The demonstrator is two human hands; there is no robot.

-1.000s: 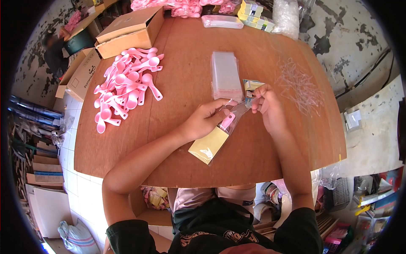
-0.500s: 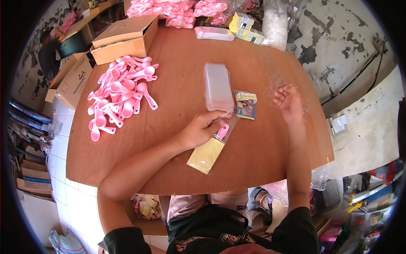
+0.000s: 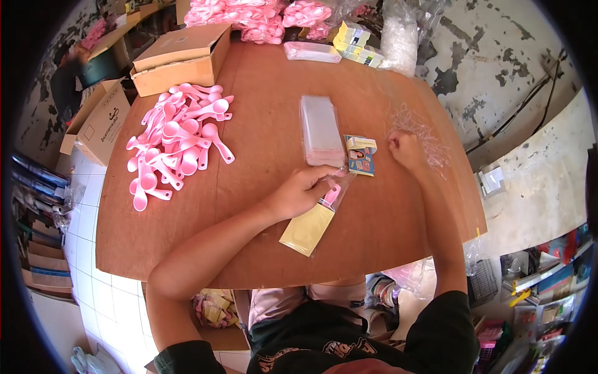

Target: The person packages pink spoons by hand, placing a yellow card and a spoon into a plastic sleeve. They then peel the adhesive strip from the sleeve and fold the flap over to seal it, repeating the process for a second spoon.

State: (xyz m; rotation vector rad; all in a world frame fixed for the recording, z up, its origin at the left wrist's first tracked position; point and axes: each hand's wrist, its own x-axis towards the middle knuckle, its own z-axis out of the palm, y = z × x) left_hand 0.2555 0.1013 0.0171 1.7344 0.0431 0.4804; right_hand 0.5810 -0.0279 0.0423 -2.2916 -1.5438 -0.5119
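My left hand (image 3: 303, 190) pinches the top of a clear plastic bag (image 3: 342, 190). Inside the bag are a pink spoon (image 3: 333, 192), partly covered by my fingers, and a yellow card (image 3: 308, 229). Just beyond that hand lies a stack of clear plastic bags (image 3: 321, 128). A small stack of blue printed cards (image 3: 361, 161) sits between my two hands. My right hand (image 3: 407, 149) is closed at the left side of a loose heap of thin clear strips (image 3: 430, 140); whatever its fingers hold is hidden.
Loose pink spoons (image 3: 177, 134) are heaped on the left of the table, before a cardboard box (image 3: 177, 68). Bagged pink spoons (image 3: 243, 19), a bag bundle (image 3: 311, 52) and yellow card stacks (image 3: 355, 40) line the back. Another person (image 3: 65, 78) is at far left.
My right hand has moved left and down from over the strips to beside them, its fingers now curled in. My left hand stays on the bag, which has barely shifted.
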